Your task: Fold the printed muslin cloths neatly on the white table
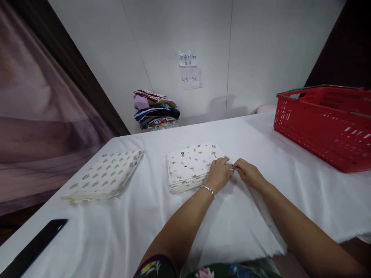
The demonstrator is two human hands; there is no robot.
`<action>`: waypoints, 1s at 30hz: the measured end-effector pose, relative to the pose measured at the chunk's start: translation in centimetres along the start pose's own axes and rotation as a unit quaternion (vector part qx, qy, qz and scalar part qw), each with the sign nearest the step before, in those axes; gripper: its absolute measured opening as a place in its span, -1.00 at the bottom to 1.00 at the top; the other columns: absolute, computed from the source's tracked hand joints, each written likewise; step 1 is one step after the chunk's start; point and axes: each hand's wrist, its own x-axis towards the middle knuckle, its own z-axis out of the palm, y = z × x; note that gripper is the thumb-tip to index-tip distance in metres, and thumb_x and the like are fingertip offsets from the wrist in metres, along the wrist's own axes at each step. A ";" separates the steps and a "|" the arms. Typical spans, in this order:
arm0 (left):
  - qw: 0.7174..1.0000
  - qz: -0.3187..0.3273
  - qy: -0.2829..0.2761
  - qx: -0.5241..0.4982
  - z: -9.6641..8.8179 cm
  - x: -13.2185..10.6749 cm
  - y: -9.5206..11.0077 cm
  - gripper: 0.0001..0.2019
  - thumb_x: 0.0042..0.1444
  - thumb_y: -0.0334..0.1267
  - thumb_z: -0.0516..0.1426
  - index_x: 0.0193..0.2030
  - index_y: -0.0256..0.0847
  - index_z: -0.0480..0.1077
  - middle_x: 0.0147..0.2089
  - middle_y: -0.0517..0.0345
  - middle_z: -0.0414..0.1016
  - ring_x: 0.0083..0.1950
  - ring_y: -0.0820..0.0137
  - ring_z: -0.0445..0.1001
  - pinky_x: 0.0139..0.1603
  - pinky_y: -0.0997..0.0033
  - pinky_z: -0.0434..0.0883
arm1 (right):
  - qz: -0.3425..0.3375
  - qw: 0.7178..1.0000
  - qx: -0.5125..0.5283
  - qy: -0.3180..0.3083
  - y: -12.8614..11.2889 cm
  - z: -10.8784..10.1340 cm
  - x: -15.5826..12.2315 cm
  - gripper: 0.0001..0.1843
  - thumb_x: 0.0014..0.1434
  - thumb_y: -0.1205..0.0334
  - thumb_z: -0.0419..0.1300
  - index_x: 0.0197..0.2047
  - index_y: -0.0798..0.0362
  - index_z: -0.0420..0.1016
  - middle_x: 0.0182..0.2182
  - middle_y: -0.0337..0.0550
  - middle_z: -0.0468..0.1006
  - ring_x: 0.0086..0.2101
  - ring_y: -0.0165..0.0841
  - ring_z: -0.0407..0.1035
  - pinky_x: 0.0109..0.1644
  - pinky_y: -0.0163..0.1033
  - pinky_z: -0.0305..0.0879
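Silver rings the wrist of the left hand (219,172) as a thin bracelet (209,190); that hand lies palm down over the right end of a folded printed cloth (189,164), and whether its fingers also grip I cannot tell. Just beside it, the right hand (247,173) is narrowed to a pinch on the cloth's right edge. The cloth lies flat near the middle of the white-covered counter (249,135), its layered edges showing along the near and left sides. To its left, with a strip of white cover between, is a second folded cloth (107,173), close to the counter's slanting left edge. Nearer on that side, a dark flat object (34,247) runs out of view. On the right, a red basket (321,131) stands well apart from the hands, leaving a broad stretch of cover for moving. Beyond the far edge, a pile of folded fabrics (156,112) sits by the pale wall (255,54).
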 end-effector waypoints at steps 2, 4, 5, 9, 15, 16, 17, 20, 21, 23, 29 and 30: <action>1.000 0.023 -0.019 -0.007 -0.1 0.1 -0.4 -0.84 0.16 -0.31 0.07 -0.15 -0.14 0.43 0.12 0.12 0.33 0.15 0.32 0.23 0.10 0.25 0.24 | 0.003 1.000 0.004 0.004 0.1 0.1 0.0 -0.84 0.20 0.29 -0.06 -0.32 -0.01 0.33 -0.33 -0.20 0.41 -0.33 -0.37 0.32 -0.25 -0.27 0.22; 0.999 0.033 -0.021 -0.009 -0.2 0.1 -0.6 -0.82 0.15 -0.34 0.07 -0.13 -0.12 0.43 0.11 0.14 0.34 0.15 0.34 0.24 0.09 0.27 0.25 | 0.005 1.000 0.011 0.007 0.1 0.1 -0.1 -0.84 0.20 0.30 -0.06 -0.33 -0.02 0.32 -0.34 -0.20 0.41 -0.34 -0.37 0.31 -0.25 -0.26 0.22; 0.999 0.030 -0.016 -0.007 -0.2 0.1 -0.7 -0.82 0.15 -0.35 0.07 -0.13 -0.12 0.43 0.11 0.14 0.34 0.15 0.33 0.24 0.08 0.26 0.26 | 0.004 1.000 0.015 0.010 0.1 0.1 0.0 -0.85 0.20 0.30 -0.05 -0.33 -0.02 0.31 -0.35 -0.21 0.40 -0.34 -0.37 0.31 -0.26 -0.26 0.22; 1.000 0.008 0.003 0.004 -0.1 0.1 -0.5 -0.82 0.14 -0.31 0.08 -0.12 -0.12 0.43 0.11 0.12 0.34 0.13 0.31 0.25 0.07 0.24 0.26 | 0.002 1.000 0.026 0.012 -0.1 0.1 0.0 -0.86 0.20 0.29 -0.05 -0.34 -0.03 0.30 -0.36 -0.20 0.39 -0.34 -0.36 0.31 -0.25 -0.25 0.23; 1.000 0.008 0.013 0.019 0.3 0.2 0.3 -0.84 0.13 -0.27 0.09 -0.16 -0.16 0.42 0.10 0.13 0.34 0.12 0.29 0.25 0.05 0.21 0.26 | 0.006 1.000 0.008 -0.007 0.0 0.2 0.0 -0.85 0.20 0.29 -0.06 -0.32 -0.02 0.31 -0.34 -0.20 0.39 -0.33 -0.36 0.30 -0.26 -0.25 0.21; 1.000 0.005 0.016 0.023 0.4 0.2 0.3 -0.84 0.13 -0.27 0.08 -0.17 -0.17 0.43 0.09 0.12 0.35 0.11 0.29 0.25 0.04 0.21 0.26 | 0.005 1.000 0.002 -0.009 0.0 0.2 0.0 -0.85 0.20 0.29 -0.07 -0.32 -0.02 0.30 -0.34 -0.20 0.39 -0.33 -0.36 0.30 -0.25 -0.25 0.21; 0.999 0.000 0.018 0.026 0.4 0.3 0.4 -0.85 0.13 -0.28 0.09 -0.18 -0.17 0.43 0.08 0.11 0.36 0.10 0.29 0.26 0.04 0.20 0.26 | 0.004 1.000 -0.004 -0.009 0.0 0.1 0.0 -0.86 0.20 0.29 -0.07 -0.32 -0.02 0.29 -0.34 -0.20 0.38 -0.33 -0.36 0.30 -0.25 -0.25 0.20; 0.999 -0.023 0.033 0.027 0.4 0.4 0.4 -0.86 0.11 -0.32 0.09 -0.21 -0.16 0.45 0.06 0.10 0.38 0.08 0.28 0.26 0.03 0.19 0.26 | 0.004 1.000 -0.011 -0.006 -0.2 0.0 -0.1 -0.87 0.21 0.28 -0.07 -0.34 -0.02 0.27 -0.36 -0.21 0.37 -0.36 -0.37 0.29 -0.28 -0.26 0.19; 0.999 -0.029 0.038 0.022 0.4 0.5 0.3 -0.86 0.10 -0.32 0.09 -0.23 -0.15 0.45 0.05 0.11 0.39 0.08 0.28 0.27 0.03 0.19 0.26 | 0.006 1.000 -0.009 -0.003 -0.2 0.0 -0.1 -0.86 0.21 0.28 -0.06 -0.35 -0.02 0.27 -0.37 -0.22 0.37 -0.37 -0.37 0.29 -0.29 -0.26 0.19; 0.999 -0.033 0.043 0.010 0.3 0.4 0.2 -0.87 0.11 -0.32 0.09 -0.25 -0.13 0.46 0.04 0.14 0.40 0.08 0.29 0.27 0.03 0.20 0.26 | 0.008 1.000 0.008 0.002 -0.3 -0.1 -0.1 -0.86 0.21 0.28 -0.06 -0.37 -0.01 0.27 -0.38 -0.22 0.37 -0.38 -0.38 0.28 -0.31 -0.26 0.19; 0.999 -0.033 0.029 -0.005 0.1 0.3 0.0 -0.89 0.09 -0.29 0.11 -0.29 -0.13 0.47 0.06 0.15 0.38 0.11 0.30 0.26 0.05 0.21 0.27 | -0.005 0.997 0.079 -0.009 -0.3 -0.4 -0.3 -0.90 0.15 0.18 0.05 -0.29 -0.02 0.35 -0.38 -0.21 0.39 -0.42 -0.39 0.27 -0.38 -0.28 0.21; 0.999 -0.032 0.026 -0.005 0.0 0.3 0.0 -0.88 0.09 -0.28 0.10 -0.29 -0.13 0.47 0.06 0.15 0.38 0.11 0.30 0.26 0.05 0.21 0.27 | -0.003 0.997 0.079 -0.016 -0.3 -0.4 -0.3 -0.88 0.13 0.17 0.07 -0.26 -0.03 0.36 -0.37 -0.22 0.40 -0.42 -0.39 0.27 -0.38 -0.28 0.21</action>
